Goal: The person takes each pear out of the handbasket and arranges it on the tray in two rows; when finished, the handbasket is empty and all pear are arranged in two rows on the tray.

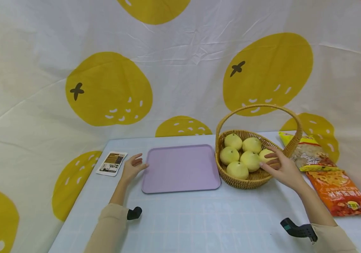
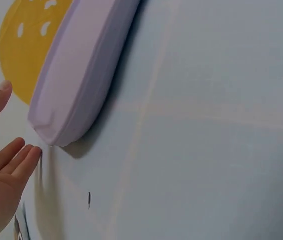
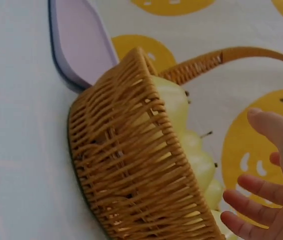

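My right hand (image 1: 283, 170) hovers over the right side of a wicker basket (image 1: 254, 183), fingers spread and slightly bent, with nothing in its grasp. Several pale yellow-green round fruits with short stems, pear-like, fill the basket; one fruit (image 1: 266, 154) lies just beside the fingers and is partly hidden by them. In the right wrist view the hand (image 3: 269, 200) is above the basket's rim, thumb apart from the fingers. By the left edge of a lilac tray (image 1: 181, 169) is my left hand (image 1: 133, 168), its fingers relaxed and holding nothing. The left wrist view shows that hand (image 2: 6, 185) near the tray's corner.
A white packet with a brown label (image 1: 112, 163) lies left of the left hand. On the right, a yellow snack bag (image 1: 313, 154) and an orange snack bag (image 1: 341, 193) lie beyond the right arm. The basket's tall handle (image 1: 264, 105) arches over the fruit. A patterned cloth hangs behind the table.
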`<act>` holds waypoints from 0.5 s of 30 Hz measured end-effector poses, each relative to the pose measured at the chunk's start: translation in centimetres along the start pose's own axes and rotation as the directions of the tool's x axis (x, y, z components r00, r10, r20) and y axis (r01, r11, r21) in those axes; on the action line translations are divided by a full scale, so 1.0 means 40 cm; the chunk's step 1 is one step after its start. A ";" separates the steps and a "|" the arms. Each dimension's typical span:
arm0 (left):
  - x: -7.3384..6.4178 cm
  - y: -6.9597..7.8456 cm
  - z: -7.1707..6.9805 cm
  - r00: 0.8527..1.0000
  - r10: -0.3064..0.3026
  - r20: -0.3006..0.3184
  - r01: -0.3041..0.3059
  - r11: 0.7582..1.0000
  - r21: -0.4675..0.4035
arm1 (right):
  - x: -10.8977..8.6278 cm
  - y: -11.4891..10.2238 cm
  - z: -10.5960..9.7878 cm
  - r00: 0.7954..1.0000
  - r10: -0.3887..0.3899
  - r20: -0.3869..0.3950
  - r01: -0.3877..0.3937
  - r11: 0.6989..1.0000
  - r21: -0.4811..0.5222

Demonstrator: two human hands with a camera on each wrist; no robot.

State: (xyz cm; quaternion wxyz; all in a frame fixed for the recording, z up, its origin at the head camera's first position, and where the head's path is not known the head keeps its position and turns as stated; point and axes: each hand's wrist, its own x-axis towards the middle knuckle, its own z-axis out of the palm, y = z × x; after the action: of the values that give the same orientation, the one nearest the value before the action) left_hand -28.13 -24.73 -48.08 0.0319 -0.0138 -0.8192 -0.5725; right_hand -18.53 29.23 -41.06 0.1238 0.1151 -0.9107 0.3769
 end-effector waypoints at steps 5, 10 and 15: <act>0.006 -0.021 0.014 1.000 0.019 0.012 -0.019 0.998 -0.053 | 0.025 -0.005 0.043 0.996 0.025 0.086 -0.028 0.999 0.041; 0.010 -0.036 0.030 0.999 0.033 0.005 -0.033 0.993 -0.114 | 0.034 -0.013 0.077 0.993 0.020 0.114 -0.025 0.999 0.044; 0.006 -0.037 0.040 0.999 0.038 -0.026 -0.041 0.993 -0.114 | 0.039 -0.017 0.098 0.995 0.015 0.102 -0.021 0.999 0.049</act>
State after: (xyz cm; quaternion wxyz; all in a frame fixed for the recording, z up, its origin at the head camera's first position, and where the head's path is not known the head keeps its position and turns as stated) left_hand -28.54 -23.73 -50.00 0.0520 -0.0252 -0.7841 -0.6180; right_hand -20.33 25.77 -42.80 0.0708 0.1290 -0.9071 0.3944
